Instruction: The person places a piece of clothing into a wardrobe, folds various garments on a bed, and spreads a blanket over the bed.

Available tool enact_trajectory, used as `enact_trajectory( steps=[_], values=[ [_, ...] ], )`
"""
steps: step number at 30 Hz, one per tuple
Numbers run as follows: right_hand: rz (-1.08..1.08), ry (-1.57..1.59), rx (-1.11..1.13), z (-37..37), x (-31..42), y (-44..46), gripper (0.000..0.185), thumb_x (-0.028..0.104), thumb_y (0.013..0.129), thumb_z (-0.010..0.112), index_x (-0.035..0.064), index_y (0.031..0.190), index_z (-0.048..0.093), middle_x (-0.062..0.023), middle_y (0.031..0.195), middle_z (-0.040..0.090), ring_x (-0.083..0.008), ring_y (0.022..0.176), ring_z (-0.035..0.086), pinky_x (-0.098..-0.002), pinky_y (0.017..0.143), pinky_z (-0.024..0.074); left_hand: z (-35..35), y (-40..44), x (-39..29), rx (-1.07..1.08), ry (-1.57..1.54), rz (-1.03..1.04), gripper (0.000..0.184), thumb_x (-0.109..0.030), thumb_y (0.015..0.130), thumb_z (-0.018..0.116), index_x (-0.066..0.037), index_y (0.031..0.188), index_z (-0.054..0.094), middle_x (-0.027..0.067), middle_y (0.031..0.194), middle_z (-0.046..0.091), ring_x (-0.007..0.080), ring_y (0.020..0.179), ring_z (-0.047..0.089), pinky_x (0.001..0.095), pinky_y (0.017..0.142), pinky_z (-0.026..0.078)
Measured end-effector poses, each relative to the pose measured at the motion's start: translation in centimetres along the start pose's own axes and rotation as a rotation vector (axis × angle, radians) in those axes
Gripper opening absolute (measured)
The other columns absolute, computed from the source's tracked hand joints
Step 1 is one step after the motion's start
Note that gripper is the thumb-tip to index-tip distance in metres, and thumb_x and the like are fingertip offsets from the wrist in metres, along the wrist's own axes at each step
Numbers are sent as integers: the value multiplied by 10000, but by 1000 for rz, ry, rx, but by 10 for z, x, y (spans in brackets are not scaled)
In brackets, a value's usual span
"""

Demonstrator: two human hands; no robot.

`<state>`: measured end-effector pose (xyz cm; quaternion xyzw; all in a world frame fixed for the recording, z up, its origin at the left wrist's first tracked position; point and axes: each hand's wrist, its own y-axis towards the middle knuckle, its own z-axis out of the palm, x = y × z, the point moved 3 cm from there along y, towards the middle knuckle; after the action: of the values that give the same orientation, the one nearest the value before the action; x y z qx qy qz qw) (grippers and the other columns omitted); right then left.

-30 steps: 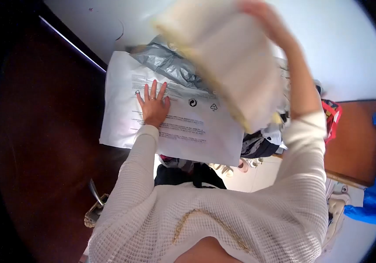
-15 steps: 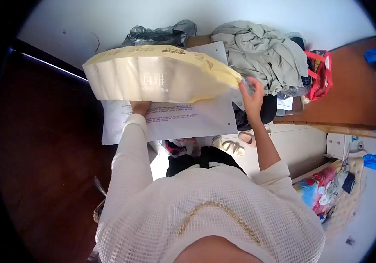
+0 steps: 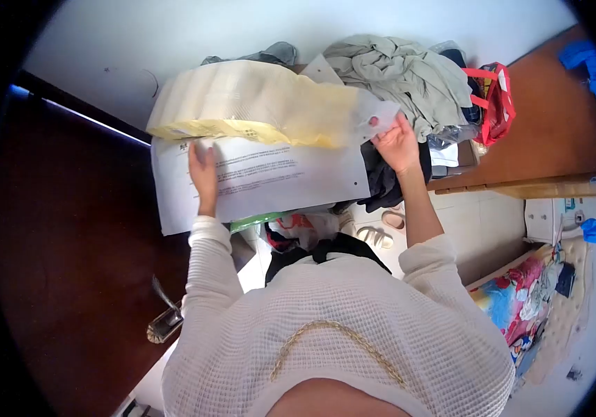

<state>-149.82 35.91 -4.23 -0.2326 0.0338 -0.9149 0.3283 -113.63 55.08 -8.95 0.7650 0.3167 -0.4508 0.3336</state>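
Observation:
A long yellow and clear plastic pack of pale rolls (image 3: 242, 97) lies across a white printed mailer bag (image 3: 256, 181). My right hand (image 3: 397, 142) pinches the clear, gathered end of the pack at its right side. At the pack's lower left edge is my left hand (image 3: 203, 170), fingers apart, its fingertips by the yellow rim and its palm over the white bag. Beyond the pack, part of a grey plastic bag (image 3: 277, 53) shows against the wall.
Grey-green cloth (image 3: 409, 76) is heaped behind my right hand, beside a red bag (image 3: 498, 104) on a brown wooden surface (image 3: 555, 132). A dark door (image 3: 82, 264) with a metal handle (image 3: 166, 323) stands at the left. Slippers (image 3: 374, 237) lie on the floor.
The pack came down from the upper right onto the white bag, then turned so its top shows. My left hand moved from flat on the bag to the pack's edge.

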Motion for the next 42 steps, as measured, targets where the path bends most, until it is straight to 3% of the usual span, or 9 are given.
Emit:
enact_trajectory(
  steps=[4, 6, 8, 9, 12, 19, 23, 28, 42],
  values=[
    [400, -348, 223, -6, -37, 19, 233, 176, 859, 441, 61, 1053, 500, -43, 951, 589, -185, 790, 583, -275, 673, 460, 3, -25, 12, -26, 57, 13, 551, -215, 784, 569, 52, 1220, 363, 217, 1235, 408, 327, 1151, 385, 352, 969, 283],
    [430, -785, -84, 1, -41, 16, 153, 116, 796, 501, 76, 926, 570, -39, 803, 624, -173, 601, 555, -341, 601, 449, -1, -33, 5, -45, 78, 37, 547, -217, 778, 573, 49, 1213, 373, 218, 1221, 417, 336, 1142, 390, 359, 958, 295],
    [-195, -1773, 462, 12, -38, 33, 108, 95, 759, 553, 53, 842, 609, -67, 764, 626, -185, 650, 578, -315, 609, 459, -1, -37, -10, 44, 396, 267, 544, -238, 777, 564, 21, 1218, 378, 196, 1226, 411, 324, 1168, 359, 379, 949, 291],
    [15, -2091, 174, 12, -35, 50, 115, 117, 765, 565, 55, 831, 636, -86, 802, 636, -196, 719, 594, -298, 652, 458, -1, -40, -18, 59, 486, 296, 568, -258, 760, 568, -7, 1229, 367, 167, 1235, 402, 331, 1182, 327, 404, 954, 268],
    [-439, -1780, 388, 41, -25, 61, 173, 142, 772, 572, 78, 919, 637, -93, 858, 640, -191, 744, 600, -300, 662, 454, 2, -43, -18, 88, 544, 258, 592, -288, 749, 569, -21, 1234, 359, 144, 1241, 397, 354, 1167, 322, 423, 958, 250],
    [174, -1234, -155, 10, -28, 33, 282, 231, 837, 484, 53, 1030, 585, -27, 1003, 600, -129, 846, 548, -259, 719, 422, 30, -62, -103, 131, 265, 536, 548, -234, 662, 701, -10, 1087, 439, 182, 1089, 454, 347, 1017, 432, 413, 856, 369],
    [82, -1311, 359, 56, -50, 3, 308, 222, 831, 493, 47, 1078, 548, -23, 997, 598, -116, 826, 545, -260, 707, 421, 83, -90, -172, 391, -99, 466, 529, -235, 632, 714, -19, 1034, 448, 172, 1033, 455, 320, 941, 455, 382, 802, 394],
    [355, -680, 126, 56, -67, 16, 399, 183, 805, 521, 42, 1174, 462, -40, 1173, 489, -147, 953, 520, -275, 797, 420, 110, -90, -182, 296, 45, 445, 374, -130, 626, 653, -55, 944, 471, 121, 864, 501, 308, 826, 473, 381, 726, 408],
    [-754, -1954, 738, 92, -109, 103, 453, 225, 862, 435, 62, 1272, 334, -79, 1283, 361, -193, 1172, 348, -316, 966, 305, 79, -97, -195, 168, 111, 621, 332, -124, 700, 647, -47, 988, 501, 114, 961, 512, 252, 938, 484, 339, 808, 385]
  ],
)
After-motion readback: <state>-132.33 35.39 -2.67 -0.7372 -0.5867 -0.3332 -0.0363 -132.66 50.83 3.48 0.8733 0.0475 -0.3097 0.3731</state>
